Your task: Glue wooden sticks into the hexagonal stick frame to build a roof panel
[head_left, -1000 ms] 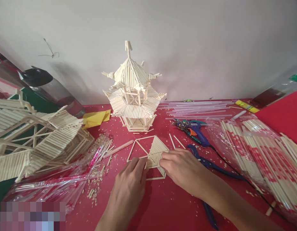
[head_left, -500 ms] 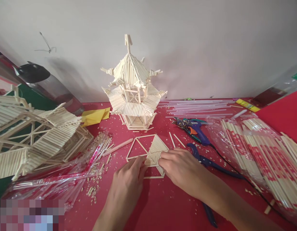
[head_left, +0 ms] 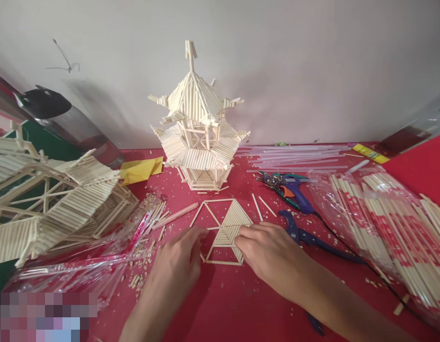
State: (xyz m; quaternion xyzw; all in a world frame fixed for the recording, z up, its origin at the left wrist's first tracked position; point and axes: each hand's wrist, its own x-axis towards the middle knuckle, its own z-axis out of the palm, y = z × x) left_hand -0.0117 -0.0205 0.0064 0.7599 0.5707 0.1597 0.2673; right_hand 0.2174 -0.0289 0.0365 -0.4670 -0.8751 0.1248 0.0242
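Observation:
A flat hexagonal frame of pale wooden sticks [head_left: 235,214] lies on the red table, with some of its triangles filled by rows of sticks and others bare. My right hand [head_left: 264,247] is closed at the frame's right edge, fingertips pressed on it. At the left corner of the frame is my left hand [head_left: 180,254], its fingers curled together; what they hold, if anything, is hidden. Behind the frame stands a pagoda model [head_left: 196,142] built of the same sticks. Two loose sticks [head_left: 257,207] lie just right of the frame.
At right are a blue glue gun [head_left: 296,192], a blue-handled cutter [head_left: 312,240] and bagged chopsticks [head_left: 394,242]. Clear glue sticks [head_left: 294,156] lie near the wall. A second stick model [head_left: 63,204], plastic wrappers [head_left: 88,263], wood scraps and yellow paper [head_left: 140,171] are on the left.
My left hand has moved left, off the middle of the frame, uncovering its lower left part. My right hand stays at the right edge. The view has shifted slightly.

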